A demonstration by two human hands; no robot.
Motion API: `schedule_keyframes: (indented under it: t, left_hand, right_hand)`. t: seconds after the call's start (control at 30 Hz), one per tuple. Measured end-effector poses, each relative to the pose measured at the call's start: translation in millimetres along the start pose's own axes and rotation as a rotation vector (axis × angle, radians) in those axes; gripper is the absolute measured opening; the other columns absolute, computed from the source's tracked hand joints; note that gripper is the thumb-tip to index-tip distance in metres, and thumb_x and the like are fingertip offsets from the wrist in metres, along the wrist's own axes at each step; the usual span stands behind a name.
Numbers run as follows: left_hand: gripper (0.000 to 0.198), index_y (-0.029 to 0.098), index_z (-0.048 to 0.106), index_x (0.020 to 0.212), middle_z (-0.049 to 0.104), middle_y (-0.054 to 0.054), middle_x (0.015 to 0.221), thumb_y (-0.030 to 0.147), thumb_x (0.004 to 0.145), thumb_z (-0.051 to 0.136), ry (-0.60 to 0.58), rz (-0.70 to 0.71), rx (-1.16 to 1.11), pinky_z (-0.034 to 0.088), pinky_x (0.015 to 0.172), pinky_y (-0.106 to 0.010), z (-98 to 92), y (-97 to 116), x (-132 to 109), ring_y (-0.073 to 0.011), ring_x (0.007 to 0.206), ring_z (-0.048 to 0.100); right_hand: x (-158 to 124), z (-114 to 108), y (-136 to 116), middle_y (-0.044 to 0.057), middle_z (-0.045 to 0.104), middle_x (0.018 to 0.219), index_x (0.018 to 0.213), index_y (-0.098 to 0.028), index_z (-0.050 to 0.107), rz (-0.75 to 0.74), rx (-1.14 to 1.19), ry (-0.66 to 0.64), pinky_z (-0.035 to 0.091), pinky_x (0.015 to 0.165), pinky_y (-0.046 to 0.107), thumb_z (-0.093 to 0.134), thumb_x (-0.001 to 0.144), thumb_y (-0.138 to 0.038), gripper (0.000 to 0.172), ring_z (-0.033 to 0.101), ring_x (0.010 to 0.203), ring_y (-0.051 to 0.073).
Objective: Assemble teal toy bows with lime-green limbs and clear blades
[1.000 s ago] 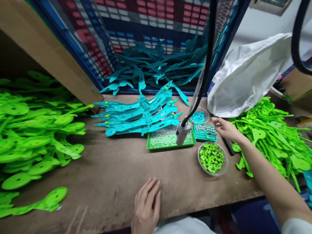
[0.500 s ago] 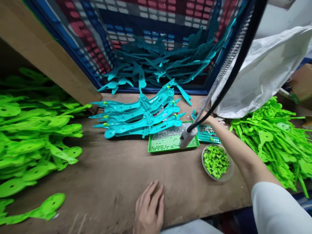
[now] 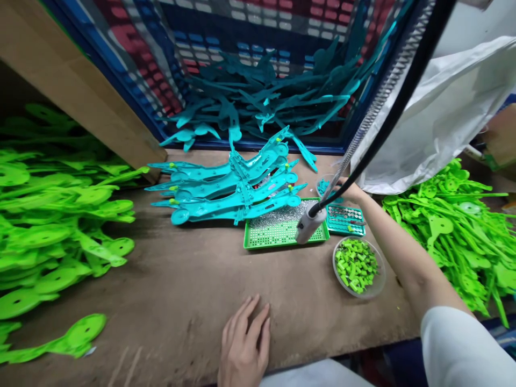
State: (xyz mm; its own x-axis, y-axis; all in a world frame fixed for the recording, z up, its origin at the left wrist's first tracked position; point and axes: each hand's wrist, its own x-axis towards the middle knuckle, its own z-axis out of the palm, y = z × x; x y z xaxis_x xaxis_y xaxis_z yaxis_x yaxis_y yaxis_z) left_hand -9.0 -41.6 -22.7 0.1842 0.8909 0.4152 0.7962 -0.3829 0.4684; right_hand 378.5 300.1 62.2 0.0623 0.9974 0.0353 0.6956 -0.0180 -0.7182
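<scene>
My left hand [image 3: 244,344] lies flat on the brown table [image 3: 189,290] near its front edge, fingers stretched out, holding nothing. My right arm reaches far forward; my right hand [image 3: 350,190] is over a small clear dish of teal parts [image 3: 322,187], behind the teal tray [image 3: 346,219]. A hanging black cable [image 3: 387,118] and its spring cross in front of the hand, so its fingers are mostly hidden. A grey hanging tool [image 3: 309,224] dangles over the green tray of screws [image 3: 278,231]. A clear bowl of small green pieces [image 3: 358,264] stands close to my forearm.
A row of teal plastic pieces [image 3: 234,191] lies at mid-table, with more heaped in a blue crate [image 3: 262,102] behind. Bright green pieces pile up on the left [image 3: 52,215] and on the right [image 3: 455,220]. A white bag [image 3: 443,118] lies at the back right.
My right hand has moved left and farther back, from beside the teal tray to the small dish behind it. The left hand has stayed flat on the table.
</scene>
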Motion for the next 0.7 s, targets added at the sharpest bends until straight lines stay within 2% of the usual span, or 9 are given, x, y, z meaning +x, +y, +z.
schedule_keyframes:
  t: [0.17,0.3,0.37,0.43,0.5,0.53,0.6,0.7]
  left_hand:
    - [0.038,0.026,0.066,0.127,0.061,-0.011,0.14,0.015,0.091,0.065,0.0,0.0,0.009,0.048,0.104,-0.047,-1.5,0.9,1.5,-0.0304,0.131,0.057]
    - [0.044,0.028,0.061,0.134,0.062,-0.01,0.139,0.015,0.092,0.064,0.027,-0.064,-0.142,0.047,0.108,-0.048,-5.7,3.8,4.8,-0.0285,0.131,0.057]
    - [0.043,0.028,0.058,0.137,0.061,-0.01,0.138,0.02,0.095,0.062,0.035,-0.201,-0.317,0.049,0.109,-0.046,-8.3,11.8,10.2,-0.0265,0.129,0.059]
    - [0.04,0.026,0.056,0.137,0.061,-0.01,0.138,0.025,0.098,0.058,0.012,-0.383,-0.549,0.053,0.106,-0.044,-9.4,24.7,19.1,-0.0242,0.125,0.062]
    - [0.038,0.025,0.051,0.139,0.061,-0.012,0.138,0.029,0.101,0.052,-0.095,-0.507,-0.803,0.056,0.103,-0.042,-7.4,39.3,30.3,-0.0229,0.122,0.065]
    - [0.041,0.024,0.048,0.142,0.06,-0.013,0.14,0.031,0.101,0.052,-0.154,-0.514,-0.873,0.056,0.102,-0.042,-5.2,45.8,35.9,-0.0232,0.123,0.064]
    - [0.053,0.024,0.04,0.149,0.055,-0.015,0.146,0.033,0.099,0.057,-0.238,-0.454,-0.869,0.055,0.104,-0.044,0.9,54.9,45.1,-0.0251,0.13,0.059]
    - [0.076,0.022,0.028,0.156,0.045,-0.017,0.154,0.032,0.092,0.067,-0.26,-0.29,-0.565,0.041,0.117,-0.055,10.1,56.7,51.3,-0.0306,0.143,0.045]
  right_hand:
    - [-1.8,-5.9,-12.1,0.0,0.061,0.058,0.075,-0.017,0.064,0.161,0.189,0.009,0.054,0.059,0.028,0.082,0.072,-0.031,0.023,0.057,0.057,0.013]
    - [-21.2,-18.0,-30.1,0.002,0.065,0.067,0.078,-0.016,0.065,0.203,0.315,0.013,0.053,0.062,0.027,0.08,0.075,-0.036,0.024,0.057,0.059,0.011]
    - [-50.6,-25.4,-43.7,0.002,0.068,0.076,0.084,-0.017,0.068,0.192,0.363,-0.021,0.053,0.066,0.026,0.077,0.078,-0.038,0.024,0.059,0.064,0.011]
    - [-94.5,-29.1,-59.9,0.002,0.07,0.082,0.091,-0.018,0.071,0.161,0.388,-0.085,0.052,0.067,0.025,0.074,0.08,-0.041,0.026,0.06,0.067,0.011]
    - [-146.0,-24.7,-76.3,0.003,0.072,0.09,0.097,-0.019,0.072,0.069,0.357,-0.197,0.051,0.068,0.026,0.072,0.083,-0.044,0.029,0.062,0.07,0.013]
    - [-171.6,-17.9,-83.6,0.003,0.072,0.089,0.098,-0.02,0.072,0.049,0.336,-0.25,0.051,0.067,0.027,0.071,0.085,-0.045,0.029,0.063,0.07,0.014]
    - [-216.2,5.9,-94.3,0.003,0.072,0.088,0.098,-0.02,0.071,0.034,0.314,-0.373,0.053,0.069,0.03,0.064,0.09,-0.044,0.026,0.066,0.073,0.017]
    - [-258.0,58.8,-97.6,0.006,0.072,0.097,0.098,-0.02,0.071,0.005,0.303,-0.437,0.054,0.081,0.034,0.057,0.094,-0.04,0.025,0.069,0.086,0.019]
